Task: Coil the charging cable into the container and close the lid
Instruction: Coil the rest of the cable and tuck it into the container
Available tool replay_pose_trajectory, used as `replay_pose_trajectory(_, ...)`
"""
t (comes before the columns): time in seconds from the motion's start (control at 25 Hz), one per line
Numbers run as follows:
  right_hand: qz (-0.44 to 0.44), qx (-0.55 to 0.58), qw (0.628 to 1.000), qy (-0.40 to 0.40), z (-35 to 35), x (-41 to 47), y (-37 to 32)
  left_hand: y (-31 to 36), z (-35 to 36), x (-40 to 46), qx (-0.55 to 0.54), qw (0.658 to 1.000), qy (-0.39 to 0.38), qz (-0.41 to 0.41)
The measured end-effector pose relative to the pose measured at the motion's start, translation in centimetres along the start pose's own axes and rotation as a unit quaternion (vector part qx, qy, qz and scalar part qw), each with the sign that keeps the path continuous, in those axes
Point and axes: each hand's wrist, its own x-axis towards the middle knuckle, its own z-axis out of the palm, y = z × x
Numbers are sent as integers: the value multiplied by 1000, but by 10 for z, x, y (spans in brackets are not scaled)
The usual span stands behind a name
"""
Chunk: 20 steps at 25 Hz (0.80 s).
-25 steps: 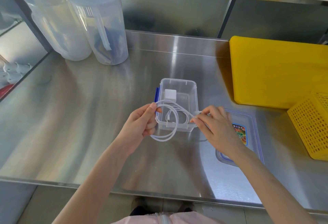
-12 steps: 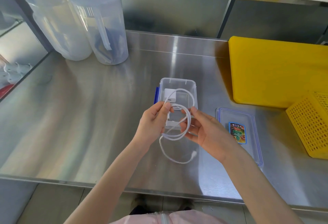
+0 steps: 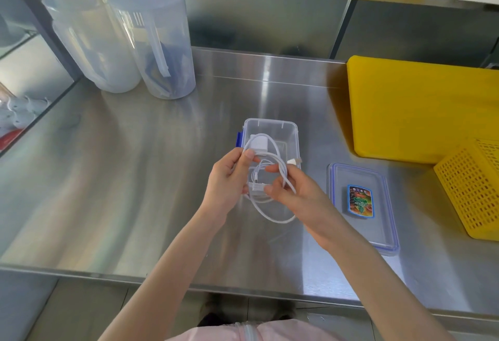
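Observation:
A clear plastic container (image 3: 271, 125) with blue clips stands open at the middle of the steel counter, a white charger block (image 3: 258, 144) inside it. Above its near end, both hands hold loops of the white charging cable (image 3: 272, 215). My left hand (image 3: 228, 180) pinches the loops on the left side between thumb and fingers. My right hand (image 3: 294, 192) grips the cable on the right, and the white plug end sticks out above its fingers. One loop hangs below the hands. The clear lid (image 3: 361, 205) with a colourful sticker lies flat to the right of the container.
Two clear plastic jugs (image 3: 151, 41) stand at the back left. A yellow cutting board (image 3: 421, 108) lies at the back right, with a yellow perforated basket (image 3: 475, 189) in front of it. A steel shelf runs above the counter's back.
The free plug end that hung low in front has been brought up and round; it now sticks out above my right hand. The loops are tighter, and both hands stay over the container.

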Motion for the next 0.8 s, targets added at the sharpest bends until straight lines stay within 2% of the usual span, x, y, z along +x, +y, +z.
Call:
replay_pose_trajectory(0.12,-57,-70,994,54,0,4,6,1,-3,2,-9,1000,14,4)
replay_pose_trajectory(0.2,-77,-82,991,77,-7,7,8,2,-13,4,-56,998,37,-3)
replay_pose_trajectory(0.32,-49,-12,997,64,-26,7,3,2,-34,9,-96,994,50,-8)
replay_pose_trajectory(0.48,-27,62,997,37,-51,8,-9,-1,-51,14,-81,995,57,-8)
replay_pose_trajectory(0.56,-30,11,999,23,-57,9,-13,-2,-55,15,-80,995,57,-11)
replay_pose_trajectory(0.68,-51,-124,991,23,-60,8,-21,1,-63,18,-104,992,73,-17)
replay_pose_trajectory(0.8,-81,-191,977,-45,-58,4,-25,6,-71,20,-164,983,78,-28)
